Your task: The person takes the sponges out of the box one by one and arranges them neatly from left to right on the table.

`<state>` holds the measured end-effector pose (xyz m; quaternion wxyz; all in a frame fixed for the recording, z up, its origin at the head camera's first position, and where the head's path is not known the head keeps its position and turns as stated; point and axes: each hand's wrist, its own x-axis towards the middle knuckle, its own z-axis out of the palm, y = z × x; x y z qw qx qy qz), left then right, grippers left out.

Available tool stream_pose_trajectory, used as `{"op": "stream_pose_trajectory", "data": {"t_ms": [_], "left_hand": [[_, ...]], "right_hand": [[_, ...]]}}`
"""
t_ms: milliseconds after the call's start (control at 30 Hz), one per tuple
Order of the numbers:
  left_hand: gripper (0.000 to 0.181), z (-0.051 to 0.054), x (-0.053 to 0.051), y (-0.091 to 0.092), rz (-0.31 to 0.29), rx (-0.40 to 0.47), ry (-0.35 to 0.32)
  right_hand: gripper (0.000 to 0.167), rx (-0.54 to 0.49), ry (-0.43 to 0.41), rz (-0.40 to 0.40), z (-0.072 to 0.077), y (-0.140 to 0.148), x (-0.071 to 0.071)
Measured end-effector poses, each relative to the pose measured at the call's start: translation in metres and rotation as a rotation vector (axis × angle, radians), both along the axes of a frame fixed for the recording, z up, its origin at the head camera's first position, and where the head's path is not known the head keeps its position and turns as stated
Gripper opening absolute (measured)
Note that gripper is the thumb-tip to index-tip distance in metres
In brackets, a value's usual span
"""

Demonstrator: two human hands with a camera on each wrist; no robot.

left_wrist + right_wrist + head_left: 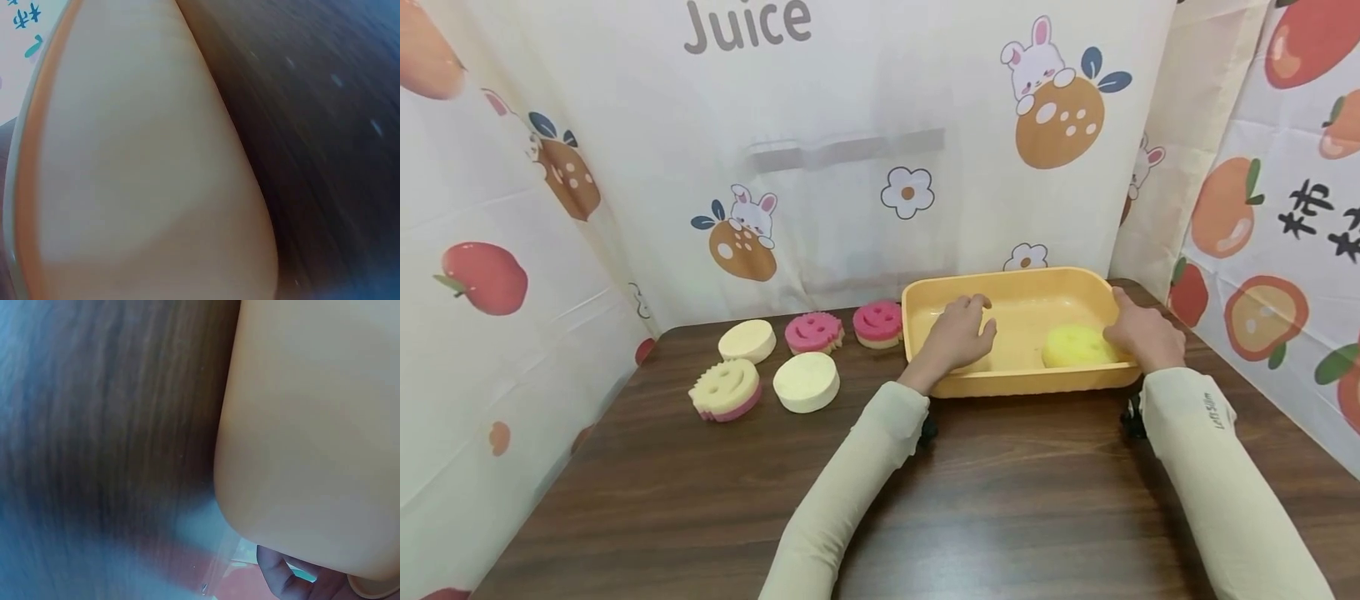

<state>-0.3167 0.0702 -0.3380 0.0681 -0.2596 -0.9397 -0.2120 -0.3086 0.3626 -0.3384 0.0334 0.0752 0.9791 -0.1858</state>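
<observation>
A yellow-orange plastic tub stands at the back right of the table, with a bright yellow sponge lying in its right front part. My left hand is over the tub's left part, fingers loosely bent and nothing seen in them. At the right end, my right hand grips the rim beside the yellow sponge. In the right wrist view, bent fingers show below the rim, outside the tub wall. The left wrist view is filled mostly by the tub's outer wall; the hand is hidden there.
Left of the tub lie two pink smiley sponges, a cream smiley sponge with a pink underside, and two round pale yellow sponges. Printed curtains stand around the dark wooden table.
</observation>
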Motion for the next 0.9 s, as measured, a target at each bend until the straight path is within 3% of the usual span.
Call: {"op": "stream_pose_trajectory", "data": {"t_ms": [233,433,900], "left_hand": [[0.040,0.005,0.002,0.016,0.001,-0.021,-0.013],[0.042,0.005,0.003,0.030,-0.012,0.016,-0.092],[0.047,-0.001,0.004,0.049,0.052,-0.019,-0.150]], "right_hand": [[0.082,0.002,-0.020,-0.004,0.001,0.004,-0.003],[0.082,0.001,-0.032,0.004,0.001,0.008,-0.001],[0.082,0.000,-0.046,0.025,0.001,0.007,-0.006]]}}
